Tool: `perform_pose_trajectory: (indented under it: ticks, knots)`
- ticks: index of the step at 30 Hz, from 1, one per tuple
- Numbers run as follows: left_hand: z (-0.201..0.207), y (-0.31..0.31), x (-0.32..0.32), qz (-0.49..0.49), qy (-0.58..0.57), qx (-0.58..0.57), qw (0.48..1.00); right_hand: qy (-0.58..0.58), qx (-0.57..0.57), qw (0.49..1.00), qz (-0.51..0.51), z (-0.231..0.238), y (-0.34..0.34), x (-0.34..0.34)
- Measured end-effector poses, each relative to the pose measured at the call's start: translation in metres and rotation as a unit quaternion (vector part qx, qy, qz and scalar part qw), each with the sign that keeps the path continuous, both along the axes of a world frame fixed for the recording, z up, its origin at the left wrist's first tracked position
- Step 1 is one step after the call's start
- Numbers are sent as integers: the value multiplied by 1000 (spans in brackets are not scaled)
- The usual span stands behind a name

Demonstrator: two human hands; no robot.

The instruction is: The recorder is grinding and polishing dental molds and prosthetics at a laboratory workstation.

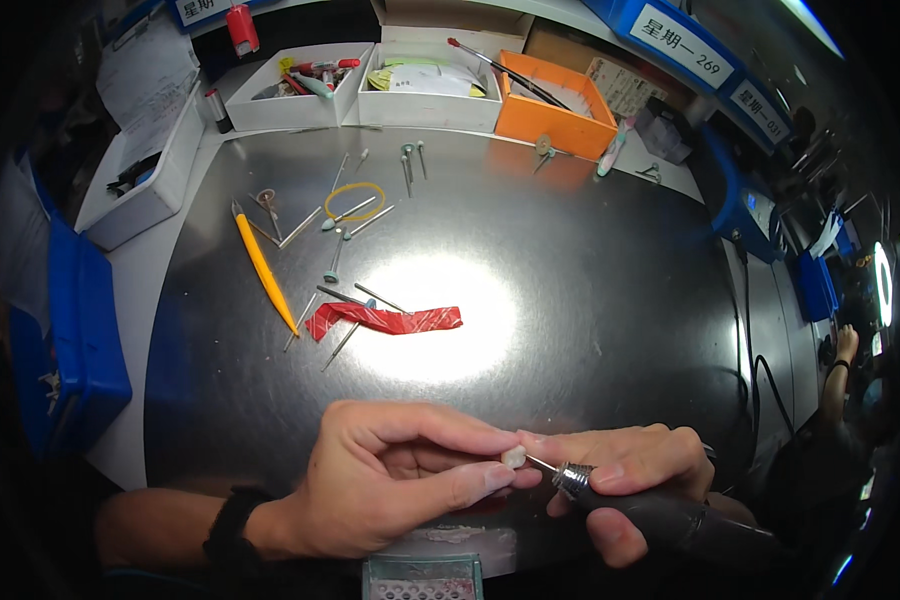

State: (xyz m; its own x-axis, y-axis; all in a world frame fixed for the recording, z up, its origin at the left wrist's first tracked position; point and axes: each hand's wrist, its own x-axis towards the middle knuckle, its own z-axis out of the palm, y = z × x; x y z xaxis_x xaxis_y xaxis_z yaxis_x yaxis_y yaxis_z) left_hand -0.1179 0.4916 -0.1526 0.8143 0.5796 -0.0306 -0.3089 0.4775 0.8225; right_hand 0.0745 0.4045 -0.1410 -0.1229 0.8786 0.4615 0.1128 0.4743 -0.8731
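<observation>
Near the front of the dark metal worktop (610, 280), my left hand (370, 485) pinches a small whitish dental crown (514, 457) between thumb and fingertips. My right hand (650, 460) wraps round a dark rotary handpiece (670, 515) with a knurled silver collar. A thin metal shank runs from the collar to the crown's right side; its tip is hidden there. The fingertips of both hands meet just behind the crown. Below my hands a small greenish-rimmed tray (422, 563) with a perforated surface shows at the lower edge.
Loose burs, a yellow rubber band (355, 187), an orange-yellow pointed tool (262, 262) and crumpled red tape (395, 320) lie on the worktop. White boxes (430, 112) and an orange box (560, 130) line the back. Blue bins (80, 330) stand left; cables (760, 380) run right. Another person's hand (847, 343) shows far right.
</observation>
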Motion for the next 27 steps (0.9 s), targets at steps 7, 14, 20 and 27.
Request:
perform_pose_trajectory:
  ticks: [7, 14, 20, 27]
  knots:
    - [2, 1, 1, -8, 5, 1, 1000, 20, -23, 1000, -6, 1, -3, -1]
    - [-1, 1, 0, -6, -1, 2, 1000, 11, -17, 1000, -8, 1, -3, -3]
    - [2, 2, 1, -7, 4, 8, 1000, -12, -15, 1000, -15, 3, -3, -3]
    - [1, 1, 1, -4, 8, 10, 1000, -8, -19, 1000, -9, 3, -3, -3]
